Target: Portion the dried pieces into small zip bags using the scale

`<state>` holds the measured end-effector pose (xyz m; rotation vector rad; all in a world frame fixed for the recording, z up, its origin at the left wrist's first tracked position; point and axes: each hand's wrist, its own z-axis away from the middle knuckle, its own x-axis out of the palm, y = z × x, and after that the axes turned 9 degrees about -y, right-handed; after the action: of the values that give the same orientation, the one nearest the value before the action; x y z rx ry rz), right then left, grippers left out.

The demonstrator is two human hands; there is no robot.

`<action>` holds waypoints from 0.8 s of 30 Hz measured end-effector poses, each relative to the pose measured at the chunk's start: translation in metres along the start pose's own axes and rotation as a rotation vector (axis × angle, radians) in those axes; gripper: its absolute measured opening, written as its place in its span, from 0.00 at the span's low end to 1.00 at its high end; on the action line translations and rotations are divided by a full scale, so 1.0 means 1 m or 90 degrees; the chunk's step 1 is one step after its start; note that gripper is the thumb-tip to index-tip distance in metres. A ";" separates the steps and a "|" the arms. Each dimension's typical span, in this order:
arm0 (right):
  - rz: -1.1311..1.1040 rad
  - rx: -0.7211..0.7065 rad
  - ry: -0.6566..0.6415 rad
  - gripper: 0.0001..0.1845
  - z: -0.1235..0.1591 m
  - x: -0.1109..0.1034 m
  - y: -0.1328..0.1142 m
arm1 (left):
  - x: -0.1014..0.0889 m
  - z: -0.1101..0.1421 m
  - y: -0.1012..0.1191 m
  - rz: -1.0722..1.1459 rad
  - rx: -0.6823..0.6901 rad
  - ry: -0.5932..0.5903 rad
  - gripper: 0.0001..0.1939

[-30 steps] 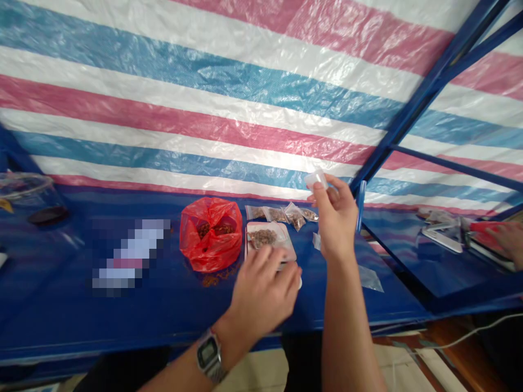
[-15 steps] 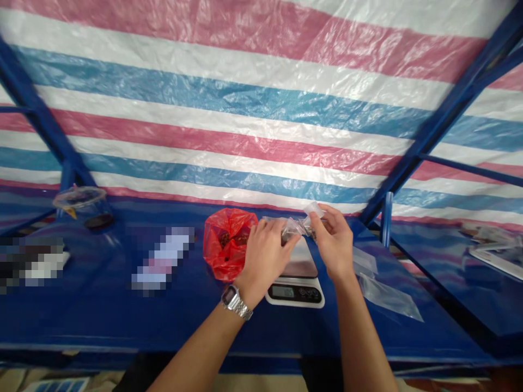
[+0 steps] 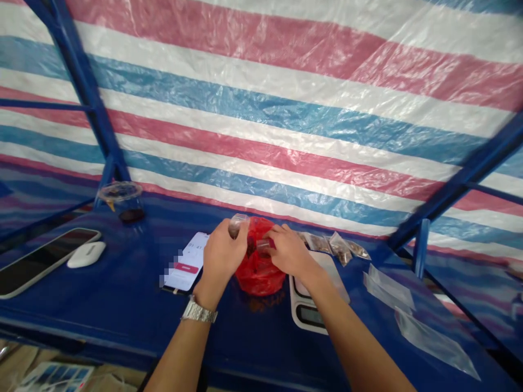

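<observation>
My left hand point(image 3: 223, 253), with a metal watch at its wrist, is closed on a small clear plastic bag point(image 3: 238, 224) at the left rim of the red plastic bag point(image 3: 261, 277). Dark brown bits show inside the red bag. My right hand point(image 3: 292, 253) reaches over its right side, fingers curled down at the mouth around something clear and small that I cannot make out. The white kitchen scale point(image 3: 300, 316) stands just right of the red bag, partly under my right forearm.
Several filled small bags point(image 3: 341, 249) lie behind the scale. Flat clear bags point(image 3: 437, 337) lie to the right. On the left are a lit phone point(image 3: 186, 267), a dark phone point(image 3: 49, 261), a white earbud case point(image 3: 86, 254) and a plastic cup point(image 3: 126, 204). Blue frame bars point(image 3: 423, 239) flank the table.
Both hands have gone from above the scale to the red bag on its left. My view has swung left, and the filled bags behind the scale now show.
</observation>
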<state>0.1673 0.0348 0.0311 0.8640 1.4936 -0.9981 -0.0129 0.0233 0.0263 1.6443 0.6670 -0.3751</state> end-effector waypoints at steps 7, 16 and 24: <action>0.038 0.034 0.012 0.17 -0.006 0.017 -0.009 | 0.017 0.002 -0.014 -0.009 -0.078 -0.087 0.17; 0.020 0.012 0.031 0.17 0.008 0.021 -0.014 | 0.030 -0.009 -0.023 0.228 -0.048 -0.090 0.20; -0.002 0.029 0.034 0.17 0.019 0.022 -0.009 | 0.036 -0.004 -0.028 0.439 -0.007 -0.133 0.26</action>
<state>0.1629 0.0135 0.0091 0.9280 1.5232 -1.0221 -0.0026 0.0370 -0.0159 1.6840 -0.0714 -0.0357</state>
